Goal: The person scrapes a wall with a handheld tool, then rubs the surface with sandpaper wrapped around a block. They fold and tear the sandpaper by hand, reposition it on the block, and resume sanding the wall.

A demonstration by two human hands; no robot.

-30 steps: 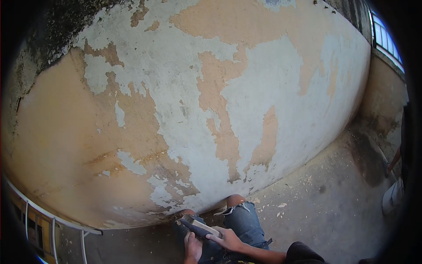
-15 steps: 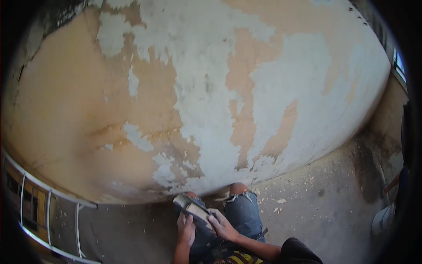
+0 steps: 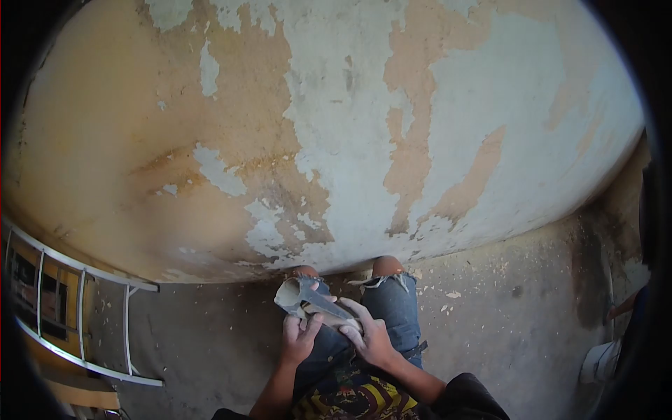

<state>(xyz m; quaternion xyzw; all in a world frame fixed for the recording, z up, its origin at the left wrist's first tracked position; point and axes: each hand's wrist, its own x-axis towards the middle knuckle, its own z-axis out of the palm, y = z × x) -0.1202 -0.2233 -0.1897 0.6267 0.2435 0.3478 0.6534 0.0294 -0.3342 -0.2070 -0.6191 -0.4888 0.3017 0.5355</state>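
A dark grey strip with a paler inner face, which looks like sandpaper (image 3: 323,304), is held between my two hands over my lap. Its far left end curls into a loop, and part of a pale flat piece shows beneath it. My left hand (image 3: 301,339) grips the near left side, with the thumb up against the strip. On the right end, my right hand (image 3: 369,338) pinches it with fingers above and thumb below. Both hands look dusty. The fingers under the strip are partly hidden.
In front stands a wall (image 3: 357,140) with peeling pale paint, close to my knees. A metal ladder (image 3: 82,315) lies or leans at the left. Paint flakes are scattered on the concrete floor (image 3: 490,329). A whitish bucket (image 3: 600,360) and another person's arm (image 3: 621,306) are at the right.
The view has tilted downward. The sandpaper has turned and its far end now curls open into a loop. My right hand has shifted its fingers over the near right end.
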